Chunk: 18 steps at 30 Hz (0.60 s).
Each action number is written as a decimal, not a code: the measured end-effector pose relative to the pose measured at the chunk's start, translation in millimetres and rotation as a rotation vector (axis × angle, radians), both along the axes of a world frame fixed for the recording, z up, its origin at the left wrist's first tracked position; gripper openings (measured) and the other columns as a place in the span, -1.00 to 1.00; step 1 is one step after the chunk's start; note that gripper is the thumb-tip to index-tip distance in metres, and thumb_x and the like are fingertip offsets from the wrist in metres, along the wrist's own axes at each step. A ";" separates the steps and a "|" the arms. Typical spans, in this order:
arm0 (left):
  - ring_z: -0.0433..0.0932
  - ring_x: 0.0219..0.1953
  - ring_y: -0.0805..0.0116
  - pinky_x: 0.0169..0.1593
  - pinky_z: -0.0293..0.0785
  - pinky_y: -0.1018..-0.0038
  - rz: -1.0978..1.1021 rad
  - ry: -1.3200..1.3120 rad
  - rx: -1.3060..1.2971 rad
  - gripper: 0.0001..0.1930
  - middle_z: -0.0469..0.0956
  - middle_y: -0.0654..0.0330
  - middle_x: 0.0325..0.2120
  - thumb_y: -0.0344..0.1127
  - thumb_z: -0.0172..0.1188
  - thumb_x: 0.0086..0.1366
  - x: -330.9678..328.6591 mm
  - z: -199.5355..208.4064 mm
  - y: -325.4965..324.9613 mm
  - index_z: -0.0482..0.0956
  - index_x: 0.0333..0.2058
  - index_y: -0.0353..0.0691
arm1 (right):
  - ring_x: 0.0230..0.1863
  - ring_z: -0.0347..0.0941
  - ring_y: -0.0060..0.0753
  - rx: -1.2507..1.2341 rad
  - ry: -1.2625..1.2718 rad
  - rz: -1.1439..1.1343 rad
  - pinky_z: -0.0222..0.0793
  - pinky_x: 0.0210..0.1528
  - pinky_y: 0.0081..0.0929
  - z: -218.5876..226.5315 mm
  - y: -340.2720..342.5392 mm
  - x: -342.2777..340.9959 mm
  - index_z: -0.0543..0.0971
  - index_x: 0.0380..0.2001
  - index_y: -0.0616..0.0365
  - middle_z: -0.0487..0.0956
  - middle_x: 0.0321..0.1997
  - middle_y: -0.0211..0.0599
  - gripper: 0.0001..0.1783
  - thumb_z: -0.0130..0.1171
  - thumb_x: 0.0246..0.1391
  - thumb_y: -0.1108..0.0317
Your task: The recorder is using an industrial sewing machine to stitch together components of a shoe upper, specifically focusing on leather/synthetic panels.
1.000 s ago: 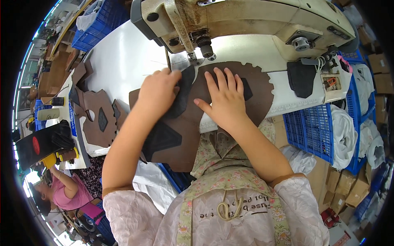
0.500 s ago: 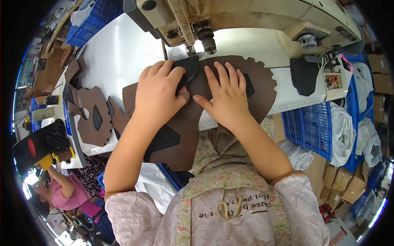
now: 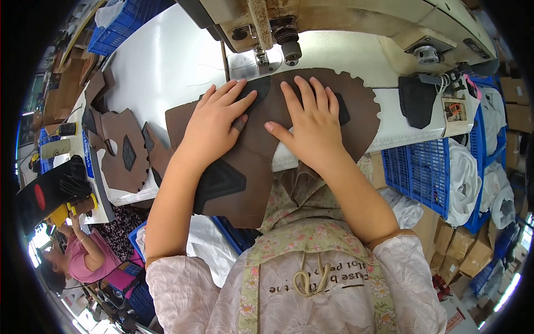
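A large brown leather-like piece (image 3: pixel 245 195) with a notched right edge lies on the white sewing machine table, its near part hanging over the front edge. My left hand (image 3: pixel 214 125) rests on it with fingers apart, over a black patch (image 3: pixel 259 89) that it partly covers; a grey wrap shows on the thumb. My right hand (image 3: pixel 314 125) lies flat with spread fingers, partly over another black patch (image 3: pixel 343 109). Nearer me is a black angular patch (image 3: pixel 219 182). Just beyond the brown piece is the sewing machine's presser foot (image 3: pixel 262 60).
More brown pieces (image 3: pixel 123 161) with black patches lie at the left. A black pad-shaped piece (image 3: pixel 416 103) sits at the right. Blue crates (image 3: pixel 414 172) holding white bags stand on the right. A co-worker in pink (image 3: pixel 92 253) is at the lower left.
My left hand has gone from curled fingers at the black patch to a flatter, spread pose. That patch now lies flatter on the brown piece, and the presser foot stands more exposed.
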<state>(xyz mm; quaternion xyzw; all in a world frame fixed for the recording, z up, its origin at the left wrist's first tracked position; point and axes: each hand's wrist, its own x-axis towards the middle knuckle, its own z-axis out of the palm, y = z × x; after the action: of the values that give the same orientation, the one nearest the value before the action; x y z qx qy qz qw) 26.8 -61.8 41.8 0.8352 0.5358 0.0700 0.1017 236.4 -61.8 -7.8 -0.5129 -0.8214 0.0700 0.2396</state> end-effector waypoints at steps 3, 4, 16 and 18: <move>0.20 0.29 0.09 0.36 0.02 0.11 -0.013 -0.010 -0.013 -0.52 0.30 0.08 0.22 -0.40 0.14 0.19 -4.3 -0.7 1.4 0.45 0.13 -0.09 | 0.30 0.13 0.08 0.008 0.008 0.006 -0.10 0.33 0.06 -0.1 0.2 -1.3 0.38 0.16 0.15 0.32 0.24 -0.04 -0.19 0.21 -0.06 -0.17; 0.20 0.29 0.09 0.36 0.01 0.11 -0.018 -0.016 -0.013 -0.51 0.29 0.09 0.23 -0.41 0.13 0.19 -5.0 -0.9 1.5 0.44 0.14 -0.08 | 0.30 0.13 0.08 0.005 0.006 0.009 -0.10 0.33 0.06 0.2 0.2 -1.2 0.38 0.16 0.15 0.32 0.24 -0.04 -0.19 0.21 -0.06 -0.17; 0.20 0.30 0.10 0.35 0.06 0.15 -0.029 -0.011 0.003 -0.52 0.28 0.11 0.24 -0.41 0.11 0.20 -7.0 -5.1 1.5 0.45 0.14 -0.05 | 0.31 0.12 0.08 0.000 -0.013 0.007 -0.11 0.33 0.07 0.9 -0.3 0.2 0.38 0.17 0.14 0.32 0.24 -0.03 -0.19 0.19 -0.04 -0.17; 0.19 0.30 0.10 0.35 0.05 0.15 -0.030 -0.011 0.003 -0.51 0.28 0.11 0.24 -0.42 0.11 0.20 -7.6 -5.5 0.7 0.45 0.15 -0.05 | 0.30 0.10 0.09 -0.012 -0.016 0.016 -0.14 0.34 0.05 2.4 -0.6 -0.4 0.36 0.19 0.13 0.29 0.26 -0.01 -0.21 0.12 0.03 -0.20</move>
<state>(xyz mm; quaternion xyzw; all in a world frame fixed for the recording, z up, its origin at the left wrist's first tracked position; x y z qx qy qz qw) 19.2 -61.1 36.3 0.8429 0.5226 0.0740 0.1044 236.0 -62.4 -5.4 -0.5084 -0.8269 0.0728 0.2292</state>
